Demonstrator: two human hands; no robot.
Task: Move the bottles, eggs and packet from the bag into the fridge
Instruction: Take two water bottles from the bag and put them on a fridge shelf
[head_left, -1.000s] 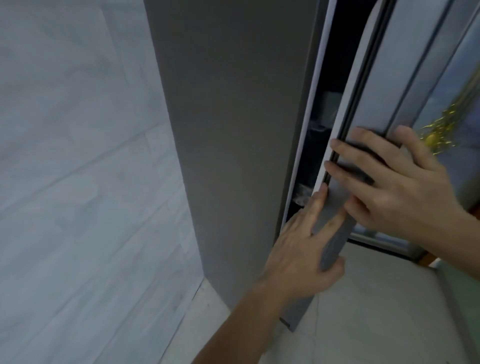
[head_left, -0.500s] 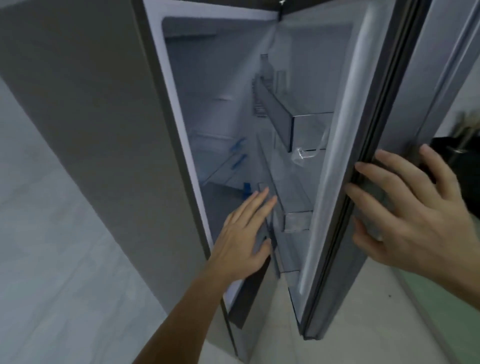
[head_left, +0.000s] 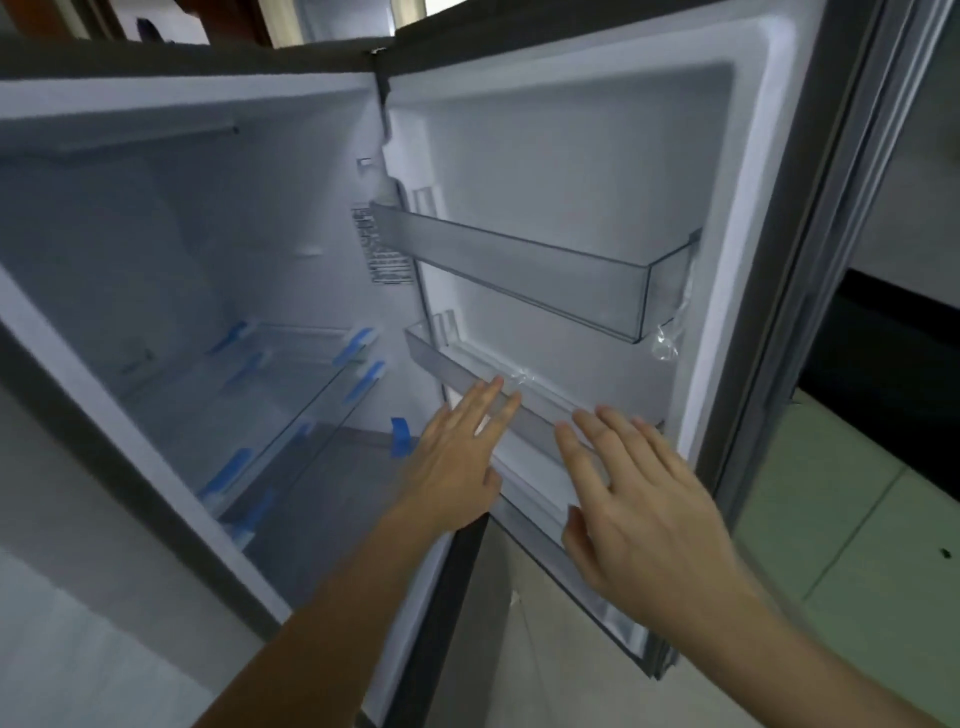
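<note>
**Desk:** What do you have in front of you?

**Operator:** The fridge (head_left: 171, 249) stands open right before me, with its door (head_left: 571, 171) swung out to my right. Inside, on the left, I see glass shelves (head_left: 291, 395) with strips of blue tape (head_left: 399, 436) on their edges. On the inner side wall there is a printed label (head_left: 384, 249), too blurred for reading.

**Desk:** And the hands?

**Operator:** My left hand (head_left: 457, 457) is flat, the fingers straight and close together, and it holds nothing. Its fingertips lie over the rail of the lower door shelf (head_left: 441, 366). Whether they touch it or only hover, I cannot tell. My right hand (head_left: 639, 509) is just beside it, also with straight fingers, a little spread, palm toward the door, nothing in it. Its fingertips reach the same rail.

**Desk:** What is above them?

**Operator:** The upper door shelf (head_left: 519, 270), a clear plastic bin, with a piece of clear film (head_left: 665, 343) at its right end. Past the door, on my right, is a pale tiled floor (head_left: 857, 530).
</note>
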